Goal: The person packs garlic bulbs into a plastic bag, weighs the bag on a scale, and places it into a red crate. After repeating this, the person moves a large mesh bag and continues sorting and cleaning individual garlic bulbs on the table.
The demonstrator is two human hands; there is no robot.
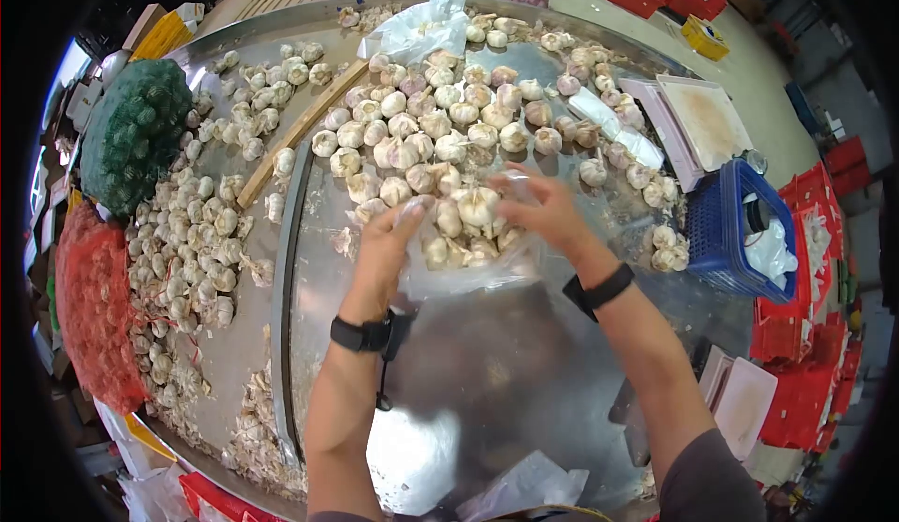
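Observation:
A clear plastic bag (pixel 473 281) lies on the metal table with several garlic bulbs (pixel 479 211) in its mouth. At the bag's left edge is my left hand (pixel 386 241), thumb and fingers closed on the plastic. My right hand (pixel 551 211) is on the other side, slightly blurred, its fingers and thumb apart beside the top bulb. Both wrists wear black bands. Just beyond my hands spreads a large pile of loose garlic (pixel 435 124).
A metal divider (pixel 288 288) and a wooden strip (pixel 304 133) separate more garlic (pixel 192 241) on the left. Green (pixel 136 138) and red (pixel 94 307) mesh sacks stand there. To the right are a blue basket (pixel 726 227) and a scale (pixel 704 121). Another plastic bag (pixel 529 489) lies near me.

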